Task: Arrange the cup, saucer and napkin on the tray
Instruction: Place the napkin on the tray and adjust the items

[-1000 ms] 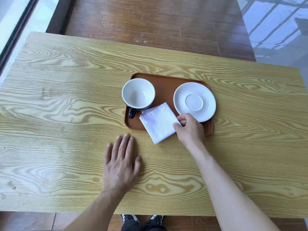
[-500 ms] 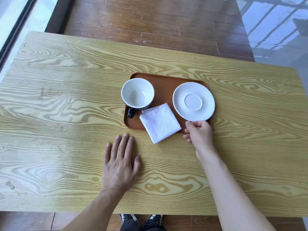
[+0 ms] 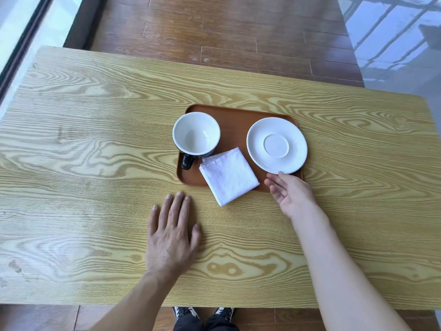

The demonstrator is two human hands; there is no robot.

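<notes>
**Desk:** What is shown on the table?

**Caption:** A brown tray [image 3: 238,120], rounded at the corners and smooth-faced, is seen on a pale table [image 3: 95,139] marked by bold, swirling wood grain. A round cup [image 3: 196,134], glossy white inside and dark outside, is stood upright at the tray's left end, with its dark loop handle turned toward the near edge. A shallow white saucer [image 3: 276,145], circular with a ringed well, is set at the right end, its rim reaching past the tray's edge. A white cloth napkin [image 3: 229,176], folded square and hemmed, is laid slantwise between them, with one corner hanging over onto the table.

**Desk:** And the hands?

**Caption:** The left hand [image 3: 170,237] is laid flat on the wood, palm down and fingers straight, with nothing held. The right hand [image 3: 292,193] is kept loose and uncurled at the saucer's near rim. Nothing is grasped, and contact with the rim cannot be told.
</notes>
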